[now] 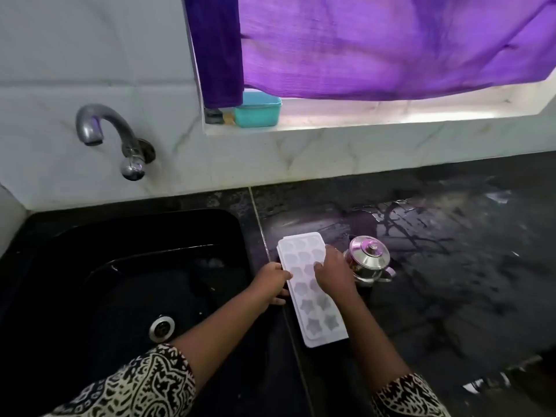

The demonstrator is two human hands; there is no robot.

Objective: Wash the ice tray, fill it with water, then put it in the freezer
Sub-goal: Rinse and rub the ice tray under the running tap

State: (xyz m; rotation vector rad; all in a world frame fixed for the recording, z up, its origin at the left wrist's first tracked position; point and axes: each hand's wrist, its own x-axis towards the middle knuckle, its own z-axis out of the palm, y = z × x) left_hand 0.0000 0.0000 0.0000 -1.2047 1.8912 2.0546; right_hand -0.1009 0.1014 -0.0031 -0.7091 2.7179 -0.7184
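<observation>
A white ice tray (313, 308) with star-shaped cups lies lengthwise on the dark counter, just right of the black sink (90, 242). My left hand (272, 282) grips the tray's left long edge near its middle, thumb on top. From the right side, my right hand (332, 272) rests on the tray's upper half, fingers curled down over the cups. The metal tap (99, 127) sticks out of the wall above the sink, and no water runs from it.
A small steel pot with a lid (368, 257) stands right behind my right hand, touching close to the tray. The counter (451, 266) to the right is wet. A teal box (257, 111) sits on the window ledge under a purple curtain.
</observation>
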